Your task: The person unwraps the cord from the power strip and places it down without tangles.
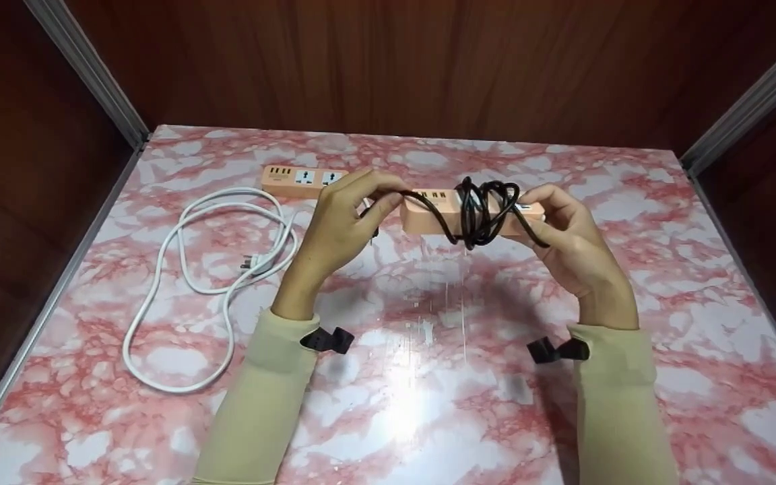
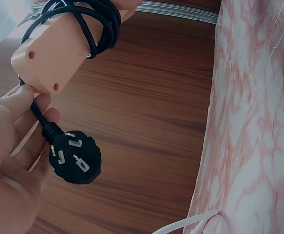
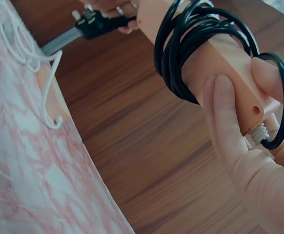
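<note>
Head view first: looking down on a pink marbled table (image 1: 462,417) backed by dark wood panels (image 1: 395,67). Held up above it, pretty much level, a peach power strip (image 1: 422,222) with a messy bundle of black cord (image 1: 472,225) wound round the middle. Pinching a stretch of that cord between thumb and fingertips with the left hand (image 1: 347,219), right by the strip's left end. Gripping the other end of the strip with the right hand (image 1: 573,242), thumb in front, fingers behind. Lying on the table: a second strip (image 1: 283,185), partly hidden by the left hand, plus a loose loop of white cord (image 1: 176,389) with a white plug (image 1: 259,263) inside the loop.

Left wrist view: thumb pressed on the black cord just below the strip's corner, other fingers behind, slightly fanned. Can't tell whether touching the strip itself. Black plug (image 2: 76,158) dangling just past the fingertips, prongs toward the camera.

Right wrist view: two fingers close together, lying flat along one side of the strip, thumb on the opposite side. Strip clamped between, ribbed collar (image 3: 259,134) poking out of the near end, cord curving from there over the thumb toward the coils.
</note>
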A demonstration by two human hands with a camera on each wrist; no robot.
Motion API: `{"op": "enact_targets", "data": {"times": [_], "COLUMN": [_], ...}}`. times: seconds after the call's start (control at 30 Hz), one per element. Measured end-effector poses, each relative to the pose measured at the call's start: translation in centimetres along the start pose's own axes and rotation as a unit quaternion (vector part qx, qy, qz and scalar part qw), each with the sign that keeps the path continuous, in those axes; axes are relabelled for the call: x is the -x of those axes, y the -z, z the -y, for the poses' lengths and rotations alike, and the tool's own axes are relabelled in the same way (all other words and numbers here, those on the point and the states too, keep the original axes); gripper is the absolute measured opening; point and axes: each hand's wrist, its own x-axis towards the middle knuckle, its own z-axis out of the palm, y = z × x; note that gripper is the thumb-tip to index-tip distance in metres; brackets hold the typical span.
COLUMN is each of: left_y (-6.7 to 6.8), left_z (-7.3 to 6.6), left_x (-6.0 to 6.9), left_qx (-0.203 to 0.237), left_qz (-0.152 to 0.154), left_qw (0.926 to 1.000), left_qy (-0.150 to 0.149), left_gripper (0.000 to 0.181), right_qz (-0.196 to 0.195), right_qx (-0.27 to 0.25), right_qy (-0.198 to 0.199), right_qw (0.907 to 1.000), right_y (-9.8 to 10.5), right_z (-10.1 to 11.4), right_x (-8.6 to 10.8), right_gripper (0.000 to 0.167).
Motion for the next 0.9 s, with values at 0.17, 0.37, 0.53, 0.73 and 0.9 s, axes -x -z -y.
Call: {"op": "enact_targets", "data": {"times": [0.17,0.37,0.53,0.73,0.9], "left_y": [0.1,0.0,-0.1,0.1,0.4], "left_z": [-0.2,-0.6,-1.1,-1.9,-2.6], "left_x": [0.0,-0.1,-0.5,-0.7,-0.5], "left_qx": [-0.019,-0.033,-0.036,-0.049,-0.042], "left_qz": [-0.013,-0.035,-0.055,-0.062,-0.053], "left_qw": [0.9997,0.9987,0.9972,0.9946,0.9939], "left_qy": [-0.005,-0.020,-0.037,-0.067,-0.087], "left_gripper": [0.019,0.020,0.019,0.016,0.015], "right_qz": [-0.021,-0.028,-0.029,-0.050,-0.064], "right_qx": [0.015,0.024,0.018,-0.006,-0.021], "right_qy": [0.000,0.008,0.025,0.045,0.059], "right_qw": [0.9997,0.9993,0.9991,0.9977,0.9959], "right_y": [-0.5,-0.8,-0.8,-1.1,-1.2], "right_z": [0.3,0.6,0.8,0.7,0.7], "right_x": [0.1,0.1,0.2,0.0,-0.1], "right_gripper": [0.014,0.017,0.017,0.014,0.013]}}
